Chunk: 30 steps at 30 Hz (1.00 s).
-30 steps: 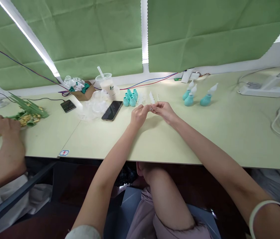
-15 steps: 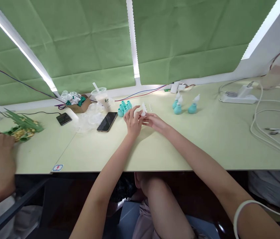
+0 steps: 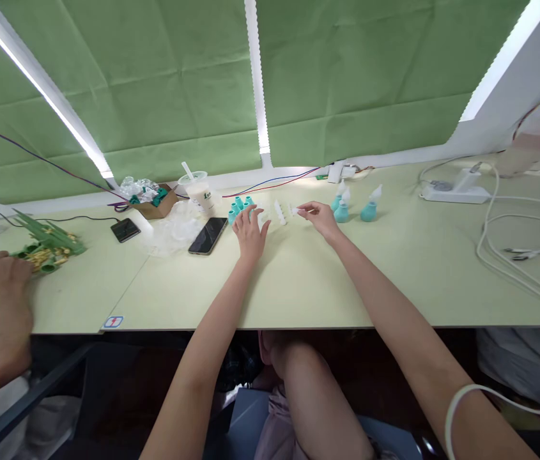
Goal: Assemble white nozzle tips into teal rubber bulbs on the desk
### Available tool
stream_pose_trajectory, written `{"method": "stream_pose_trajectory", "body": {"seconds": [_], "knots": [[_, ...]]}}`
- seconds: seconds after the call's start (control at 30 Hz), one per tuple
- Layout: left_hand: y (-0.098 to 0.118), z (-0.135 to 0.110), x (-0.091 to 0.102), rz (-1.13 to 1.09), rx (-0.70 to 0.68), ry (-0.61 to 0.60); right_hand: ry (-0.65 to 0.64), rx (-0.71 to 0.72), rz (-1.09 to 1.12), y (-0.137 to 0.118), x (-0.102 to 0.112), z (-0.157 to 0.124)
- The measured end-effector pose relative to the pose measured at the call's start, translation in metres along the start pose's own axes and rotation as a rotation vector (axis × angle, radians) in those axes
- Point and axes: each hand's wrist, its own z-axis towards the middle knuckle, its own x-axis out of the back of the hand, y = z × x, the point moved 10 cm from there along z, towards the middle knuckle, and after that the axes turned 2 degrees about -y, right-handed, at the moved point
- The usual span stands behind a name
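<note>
Half a second on | left hand (image 3: 249, 237) spread near teal bulbs (image 3: 238, 203) | right hand (image 3: 321, 220), now apart, pinching white piece (image 3: 294, 211)

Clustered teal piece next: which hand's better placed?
Left, probably: the left hand is open and close to the clustered teal pieces; the right hand is farther off, at a small white piece.

1. The single head view looks from above the person's lap (image 3: 315, 396), facing forward and down across the counter (image 3: 298, 287).
2. The lap lies near; the left hand (image 3: 249, 235) and right hand (image 3: 321, 219) show at middle distance, around the centre.
3. Green cloth (image 3: 365, 76) fills the far side.
</note>
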Motion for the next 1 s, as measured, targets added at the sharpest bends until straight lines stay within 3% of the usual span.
{"method": "stream_pose_trajectory", "body": {"seconds": [0.1, 0.2, 0.57, 0.77, 0.9, 1.0], "knots": [[-0.019, 0.001, -0.002, 0.038, 0.106, 0.011, 0.031, 0.051, -0.375, 0.002, 0.012, 0.002], [-0.031, 0.0, -0.005, 0.069, 0.18, -0.01, 0.005, 0.063, -0.578, 0.004, 0.01, -0.001], [-0.045, -0.004, -0.018, 0.086, 0.235, -0.156, -0.037, 0.11, -0.698, -0.008, -0.001, -0.007], [-0.041, -0.004, -0.026, -0.064, 0.22, -0.234, -0.013, 0.151, -0.587, -0.013, 0.0, -0.006], [-0.021, -0.001, -0.035, -0.382, 0.163, -0.309, -0.038, 0.205, -0.253, -0.027, -0.004, -0.007], [-0.011, -0.003, -0.044, -0.521, 0.143, -0.375, -0.161, 0.203, -0.037, -0.038, -0.021, -0.013]]}}
